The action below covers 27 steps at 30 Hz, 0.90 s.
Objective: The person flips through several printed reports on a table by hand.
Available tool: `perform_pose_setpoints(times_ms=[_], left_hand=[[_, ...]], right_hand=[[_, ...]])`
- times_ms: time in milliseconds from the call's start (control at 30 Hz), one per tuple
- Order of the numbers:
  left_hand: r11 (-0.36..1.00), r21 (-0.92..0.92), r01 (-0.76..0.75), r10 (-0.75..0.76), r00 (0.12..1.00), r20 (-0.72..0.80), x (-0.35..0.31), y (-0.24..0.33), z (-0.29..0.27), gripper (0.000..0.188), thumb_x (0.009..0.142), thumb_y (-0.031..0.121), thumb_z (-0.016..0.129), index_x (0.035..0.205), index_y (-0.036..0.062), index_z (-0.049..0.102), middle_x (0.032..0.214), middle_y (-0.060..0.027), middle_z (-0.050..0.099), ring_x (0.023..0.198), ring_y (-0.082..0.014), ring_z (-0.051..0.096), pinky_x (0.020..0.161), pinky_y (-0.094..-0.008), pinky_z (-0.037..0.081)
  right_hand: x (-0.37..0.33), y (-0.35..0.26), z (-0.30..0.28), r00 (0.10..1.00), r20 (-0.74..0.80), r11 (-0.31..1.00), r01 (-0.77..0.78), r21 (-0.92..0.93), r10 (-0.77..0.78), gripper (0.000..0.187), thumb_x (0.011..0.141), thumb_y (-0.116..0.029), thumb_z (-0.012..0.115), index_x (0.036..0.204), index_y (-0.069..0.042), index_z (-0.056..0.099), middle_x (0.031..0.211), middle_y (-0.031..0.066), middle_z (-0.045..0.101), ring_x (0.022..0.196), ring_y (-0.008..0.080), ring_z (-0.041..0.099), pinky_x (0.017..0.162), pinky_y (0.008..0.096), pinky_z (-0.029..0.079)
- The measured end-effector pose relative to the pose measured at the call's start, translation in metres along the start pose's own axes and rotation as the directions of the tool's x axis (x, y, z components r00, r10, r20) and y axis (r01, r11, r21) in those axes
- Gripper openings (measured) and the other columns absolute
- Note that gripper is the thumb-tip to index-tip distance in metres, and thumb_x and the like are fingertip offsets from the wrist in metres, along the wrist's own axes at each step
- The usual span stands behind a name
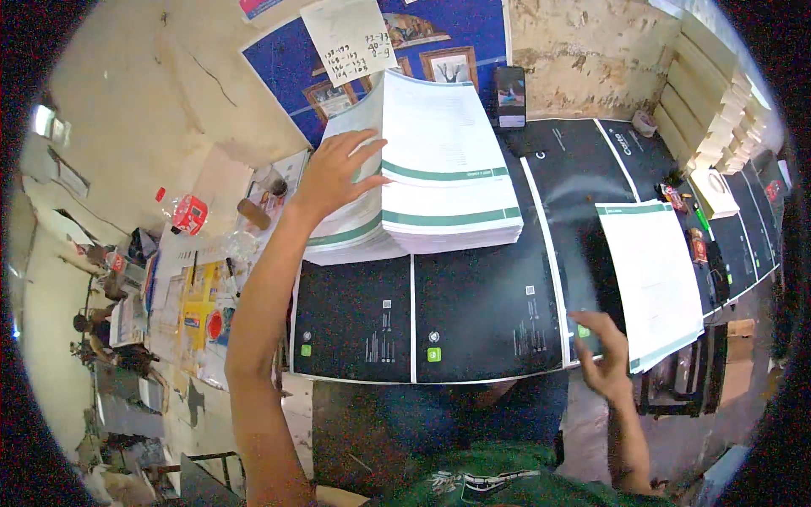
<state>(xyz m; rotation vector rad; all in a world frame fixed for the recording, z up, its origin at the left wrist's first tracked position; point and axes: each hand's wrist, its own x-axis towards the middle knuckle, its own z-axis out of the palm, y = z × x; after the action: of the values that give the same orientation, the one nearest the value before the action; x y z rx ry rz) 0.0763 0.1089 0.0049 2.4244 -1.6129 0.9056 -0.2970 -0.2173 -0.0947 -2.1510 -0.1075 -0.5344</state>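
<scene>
A thick stack of printed sheets (443, 127) with green bands lies at the back middle of the table, parted in a fold down its length. My left hand (342, 173) rests on its left part, fingers spread and tips at the fold, gripping nothing that I can see. A thinner stack of similar sheets (655, 275) lies to the right. Just left of this stack's near end is my right hand (601, 351), over the table's front edge. Its fingers are curved, with thumb and fingertips apart and nothing visible between them.
Black printed cover sheets (486, 304) span the tabletop. A phone (510, 97) leans upright against the back wall. Small items, including a green marker (701, 216), lie at the right beside a pile of folded paper (722, 127). Toward the left are a plastic bottle (187, 213) and a brown cylinder (253, 214).
</scene>
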Motion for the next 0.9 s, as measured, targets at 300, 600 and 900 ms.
perform_pose_setpoints(times_ms=[300, 600, 900], left_hand=[[0.994, 0.038, -0.107, 0.105, 0.993, 0.044, -0.005, -0.009, 0.007, 0.031, 0.081, 0.023, 0.074, 0.109, 0.0100, 0.068, 0.116, -0.0075, 0.067, 0.109, -0.0259, 0.062, 0.089, -0.0414, 0.048], [0.996, -0.051, -0.067, 0.077, 0.971, 0.225, 0.004, -0.009, 0.001, 0.021, 0.086, 0.020, 0.071, 0.104, 0.0092, 0.072, 0.111, -0.0075, 0.070, 0.100, -0.0233, 0.065, 0.087, -0.0384, 0.048], [0.802, -0.096, 0.590, -0.597, 0.786, -0.158, 0.086, -0.042, 0.045, 0.065, 0.092, 0.036, 0.061, 0.138, -0.0053, 0.043, 0.131, -0.0269, 0.054, 0.116, -0.0421, 0.054, 0.097, -0.0481, 0.045]], right_hand=[[-0.028, 0.057, 0.078, 0.997, -0.082, 0.999, 0.010, -0.049, -0.014, 0.027, 0.081, 0.000, 0.067, 0.107, -0.004, 0.066, 0.103, 0.0159, 0.068, 0.094, 0.0340, 0.065, 0.083, 0.0399, 0.051], [-0.029, 0.058, 0.088, 0.981, -0.183, 0.989, 0.038, -0.143, -0.064, 0.025, 0.078, -0.003, 0.070, 0.102, -0.006, 0.066, 0.095, 0.0120, 0.070, 0.083, 0.0306, 0.067, 0.072, 0.0391, 0.052], [-0.026, 0.057, 0.089, 0.981, -0.189, 0.975, -0.012, -0.220, -0.031, 0.023, 0.075, -0.004, 0.072, 0.097, -0.007, 0.065, 0.091, 0.0114, 0.069, 0.079, 0.0310, 0.066, 0.070, 0.0401, 0.051]])
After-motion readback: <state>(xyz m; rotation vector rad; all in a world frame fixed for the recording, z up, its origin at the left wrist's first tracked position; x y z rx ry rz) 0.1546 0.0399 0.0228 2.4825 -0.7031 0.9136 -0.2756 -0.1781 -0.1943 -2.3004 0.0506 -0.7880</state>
